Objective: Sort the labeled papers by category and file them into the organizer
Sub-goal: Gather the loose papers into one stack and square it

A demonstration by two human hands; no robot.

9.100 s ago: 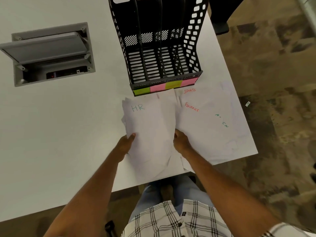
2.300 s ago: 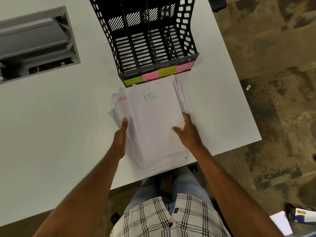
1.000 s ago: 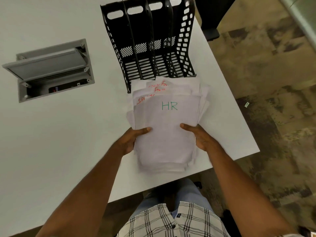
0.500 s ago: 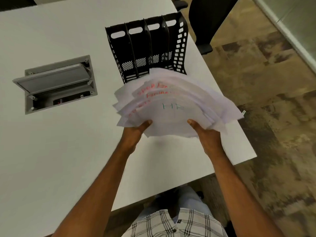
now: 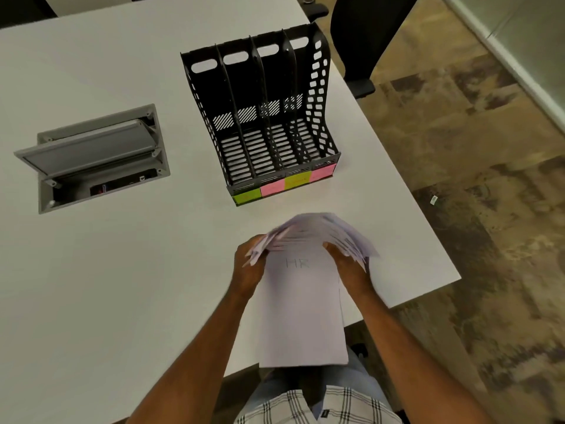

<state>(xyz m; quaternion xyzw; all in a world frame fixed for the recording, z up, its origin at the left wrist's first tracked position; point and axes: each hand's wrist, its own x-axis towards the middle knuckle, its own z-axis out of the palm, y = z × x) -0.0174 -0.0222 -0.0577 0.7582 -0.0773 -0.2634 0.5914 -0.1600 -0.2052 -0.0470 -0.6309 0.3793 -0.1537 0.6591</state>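
- Nearest: plaid shirt (image 5: 318,405) and jeans at the bottom edge, both forearms reaching forward over the table (image 5: 107,286) edge.
- Stack of papers (image 5: 302,310) held in both hands, now upright on its long side, lower end hanging past the table edge over the lap. Half a second ago it was lifted flat and fanned wide above the table; a second ago it still lay on the table.
- Front sheet faces the camera, "HR" faint near its top. The red labels seen on the fanned sheets earlier no longer show.
- Left hand (image 5: 249,267) grips the stack's left edge near the top, fingers curled behind the sheets.
- Right hand (image 5: 348,269) grips the right edge near the top, thumb on the front sheet, fingers curled round the edge.
- Top ends of the rear sheets splay away from the camera and are blurred.
- Beyond the hands: bare strip of table, then the black organizer (image 5: 266,117), four slots, nothing in them. Sticky notes (image 5: 284,186) on its front lip: green, pink, yellow, pink. Earlier the stack hid that lip; now it shows in full, well apart from the papers.
- Left of it: grey cable hatch (image 5: 97,157) set in the table, lid tilted open.
- Far right: dark chair (image 5: 360,35) by the table corner; patterned floor (image 5: 474,179).
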